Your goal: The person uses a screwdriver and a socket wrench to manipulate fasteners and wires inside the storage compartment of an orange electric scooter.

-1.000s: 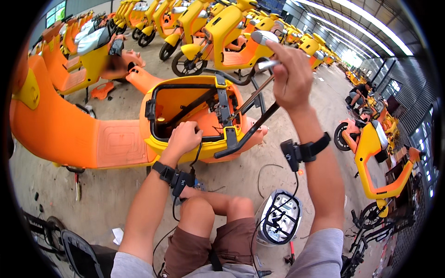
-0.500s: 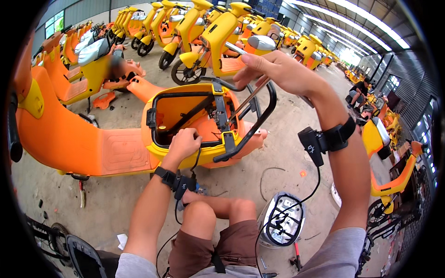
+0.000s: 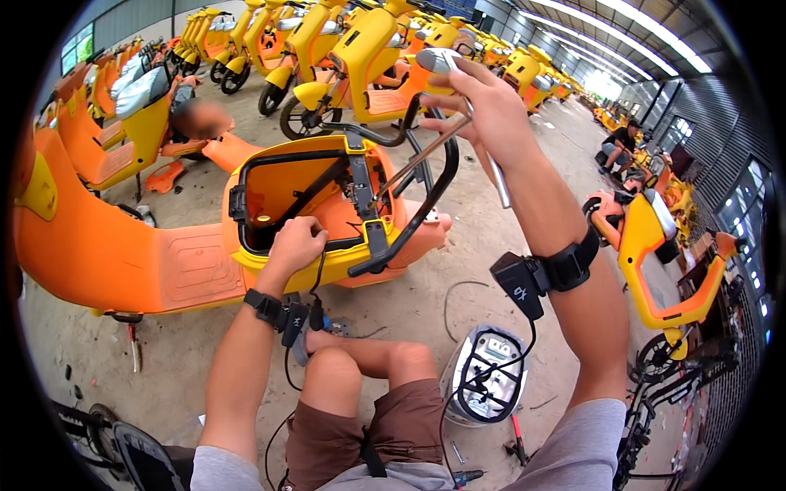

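Observation:
An orange and yellow scooter body [image 3: 106, 254] lies across my front, its storage compartment [image 3: 270, 176] open. My left hand [image 3: 296, 244] rests with curled fingers on the compartment's near rim. My right hand [image 3: 495, 114] is raised above the right side, fingers bent loosely around the handle of a long metal T-handle wrench [image 3: 407, 170], whose chrome bar runs under the palm. The wrench's shaft slants down to a black bracket [image 3: 360, 188] inside the frame, beside a bent black tube [image 3: 444, 184]; its tip is too small to make out. Straps with black devices circle both forearms.
An upturned seat [image 3: 489, 378], a red-handled hammer [image 3: 516, 434] and a drill [image 3: 467, 475] lie near my legs. Rows of yellow scooters [image 3: 360, 65] stand behind. Another scooter [image 3: 671, 303] stands at right, and a person [image 3: 618, 151] sits farther back.
My right hand and the wrench handle have swung round above the shaft, the chrome bar now tilted downward along my wrist. My left hand stays on the rim; the view has shifted slightly.

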Available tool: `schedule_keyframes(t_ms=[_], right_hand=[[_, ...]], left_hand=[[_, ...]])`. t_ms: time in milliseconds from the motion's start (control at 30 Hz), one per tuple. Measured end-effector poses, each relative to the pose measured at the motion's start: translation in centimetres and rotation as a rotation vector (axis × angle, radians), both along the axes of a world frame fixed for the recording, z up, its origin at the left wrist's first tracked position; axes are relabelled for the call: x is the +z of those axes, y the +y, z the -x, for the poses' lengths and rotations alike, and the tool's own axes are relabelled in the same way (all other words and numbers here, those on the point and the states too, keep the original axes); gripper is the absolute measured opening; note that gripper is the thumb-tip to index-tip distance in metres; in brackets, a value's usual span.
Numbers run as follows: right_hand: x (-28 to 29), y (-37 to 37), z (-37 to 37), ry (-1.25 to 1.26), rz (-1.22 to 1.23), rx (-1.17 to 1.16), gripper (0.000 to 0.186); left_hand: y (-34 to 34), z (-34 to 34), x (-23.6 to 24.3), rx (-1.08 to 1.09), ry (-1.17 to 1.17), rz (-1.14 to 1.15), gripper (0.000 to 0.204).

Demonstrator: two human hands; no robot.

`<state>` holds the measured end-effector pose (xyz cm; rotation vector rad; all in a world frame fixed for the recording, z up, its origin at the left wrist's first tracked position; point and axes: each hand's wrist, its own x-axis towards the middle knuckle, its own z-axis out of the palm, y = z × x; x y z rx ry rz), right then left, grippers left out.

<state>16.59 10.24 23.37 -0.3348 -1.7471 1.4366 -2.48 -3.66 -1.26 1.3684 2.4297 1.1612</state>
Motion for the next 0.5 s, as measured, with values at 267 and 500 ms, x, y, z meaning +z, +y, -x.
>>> schedule_keyframes(t_ms=[267,500], right_hand=[[1.8,1.7,2.8,0.055,-0.556,0.275,0.031],[2.6,2.2,1.1,-0.072,-0.725,0.216,0.027]], left_hand=[[0.2,0.0,0.3,0.007,-0.006,0.017,0.026],[0.0,-0.2,0.0,0.024,-0.005,0.012,0.026]])
